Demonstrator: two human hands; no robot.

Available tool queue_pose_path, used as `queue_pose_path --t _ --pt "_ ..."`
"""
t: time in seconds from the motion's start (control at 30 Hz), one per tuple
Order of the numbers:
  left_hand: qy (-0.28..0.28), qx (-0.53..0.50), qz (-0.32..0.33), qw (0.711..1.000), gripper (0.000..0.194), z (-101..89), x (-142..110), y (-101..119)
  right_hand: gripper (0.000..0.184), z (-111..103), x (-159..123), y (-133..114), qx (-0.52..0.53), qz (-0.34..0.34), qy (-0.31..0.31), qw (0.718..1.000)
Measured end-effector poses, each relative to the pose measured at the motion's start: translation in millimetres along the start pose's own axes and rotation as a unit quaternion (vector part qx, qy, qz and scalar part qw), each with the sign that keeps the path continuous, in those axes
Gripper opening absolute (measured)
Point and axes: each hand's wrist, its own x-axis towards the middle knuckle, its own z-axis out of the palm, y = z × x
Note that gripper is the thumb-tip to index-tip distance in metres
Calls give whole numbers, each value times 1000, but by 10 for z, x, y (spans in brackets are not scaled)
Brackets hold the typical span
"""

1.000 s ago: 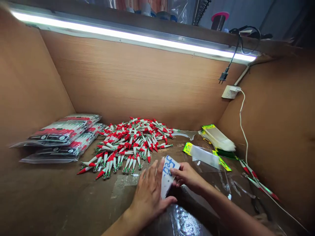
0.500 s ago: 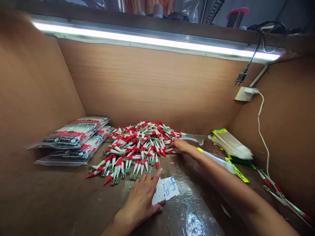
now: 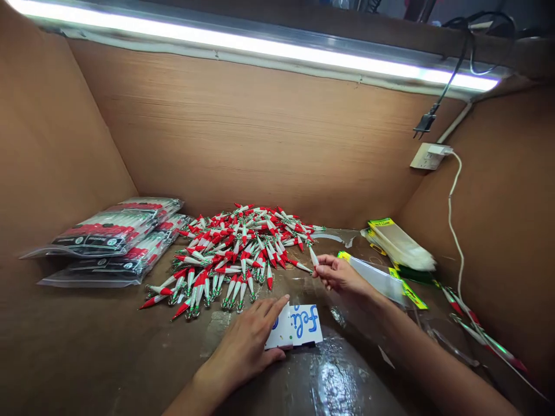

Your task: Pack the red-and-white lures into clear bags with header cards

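My right hand pinches a squid jig between thumb and fingers, its white body showing and its green-tipped hook end pointing up and away. Left of it lies a heap of red-and-white squid jigs with crown hooks. Closer to me, my left hand spans a small white block or card with blue handwriting. The index finger reaches its far edge and the thumb its near edge. Part of the block is hidden under the palm.
Clear bags of packed jigs are stacked at left. At right lie yellow-topped clear sleeves, a separate flat sleeve and a few loose jigs. A white cable runs down from a socket; a black plug hangs above.
My right hand has drawn back from the heap's right edge toward me, now with a jig in its fingers. My left hand and the white block have shifted slightly right. The view has tilted down.
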Motion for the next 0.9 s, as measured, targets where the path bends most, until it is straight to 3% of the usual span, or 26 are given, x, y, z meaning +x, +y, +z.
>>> queue_pose_path --t 0.13,0.27,0.37,0.47,0.57,0.67,0.9 --pt "-28 -1 26 999 97 3 34 30 36 105 -521 119 260 107 -40 959" --pt "-47 0 44 998 91 6 73 26 31 147 -756 250 367 116 -28 922" --pt "-57 -4 49 997 85 20 88 -4 30 133 -775 287 398 124 -25 909" --pt "-59 -14 52 997 92 19 79 -51 28 112 -758 289 407 127 -32 904" --pt "-62 -15 39 997 101 -15 58 -101 27 92 -752 298 369 116 -30 922" --pt "-59 -7 19 998 94 -55 45 -138 30 66 -761 315 335 116 -18 935" --pt "-65 3 26 998 89 -48 59 -146 32 37 -780 333 410 142 -25 901"
